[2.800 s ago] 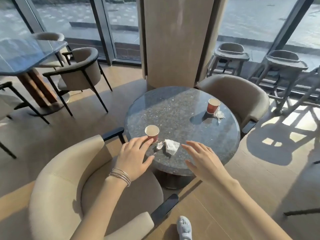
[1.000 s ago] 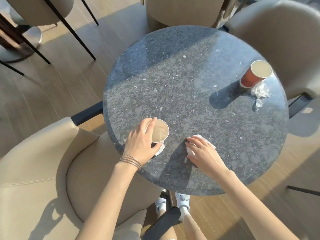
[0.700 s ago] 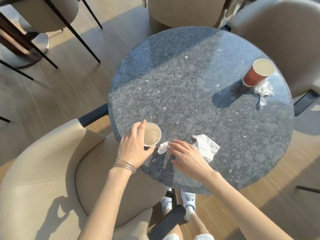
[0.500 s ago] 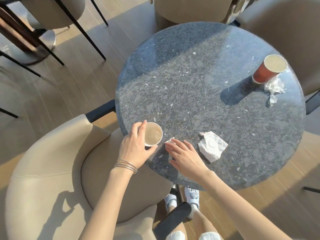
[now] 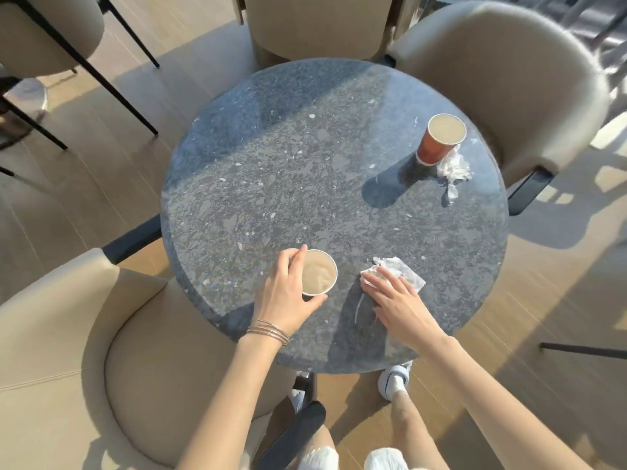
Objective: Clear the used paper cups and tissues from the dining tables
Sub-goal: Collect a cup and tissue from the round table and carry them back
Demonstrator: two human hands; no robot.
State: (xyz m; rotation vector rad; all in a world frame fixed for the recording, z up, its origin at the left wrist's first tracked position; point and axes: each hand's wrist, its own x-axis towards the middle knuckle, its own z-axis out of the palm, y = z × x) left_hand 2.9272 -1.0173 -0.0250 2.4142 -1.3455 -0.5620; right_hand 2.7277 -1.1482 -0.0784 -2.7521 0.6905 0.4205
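Observation:
A round dark stone table (image 5: pixel 298 157) carries two paper cups and tissues. My left hand (image 5: pixel 286 296) grips the near cup (image 5: pixel 319 274) around its side at the table's front edge; the cup stands upright. To its right, my right hand (image 5: pixel 398 301) rests with fairly straight fingers on a flattened white tissue (image 5: pixel 405 271), with a small white scrap under the fingertips. At the far right stands a red paper cup (image 5: pixel 436 145), upright, with a crumpled tissue (image 5: pixel 453 167) touching its base.
Beige upholstered chairs ring the table: one at the near left (image 5: pixel 68 351), one at the far right (image 5: pixel 509 69), one behind (image 5: pixel 315 25). Black chair legs (image 5: pixel 112 86) stand at the far left on the wooden floor. My legs and white shoes are under the table's front edge.
My right hand has moved right, from the small scrap beside the near cup onto the larger tissue; the scrap is no longer beside the cup. My left hand keeps its grip on the cup.

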